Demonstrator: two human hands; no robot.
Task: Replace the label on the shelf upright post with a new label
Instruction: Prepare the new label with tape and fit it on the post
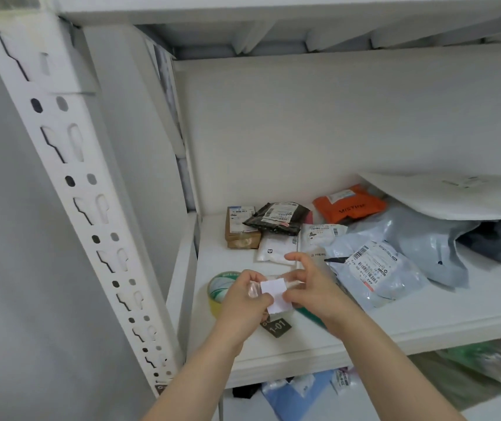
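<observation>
**Head view: both your hands pinch the white label above the shelf**

Your left hand (243,299) and right hand (313,294) meet in front of you, just above the shelf board (379,326). Between them you hold the white label (275,294), a small blank square. Your left thumb and fingers are curled onto its left edge, where a bit of clear tape (253,289) shows. Your right thumb and forefinger nip its right edge, with the other fingers lifted and spread.

The upright post (70,177), white with rows of slots, stands well to the left of your hands, and neither hand touches it. A dark tag (276,327) printed 1-01 lies flat on the shelf board just below the label. A green-and-yellow tape roll (220,288) sits behind your left hand. Farther back lie a brown box (238,230), a black parcel (276,217), an orange parcel (349,205) and grey mailing bags (376,268).
</observation>
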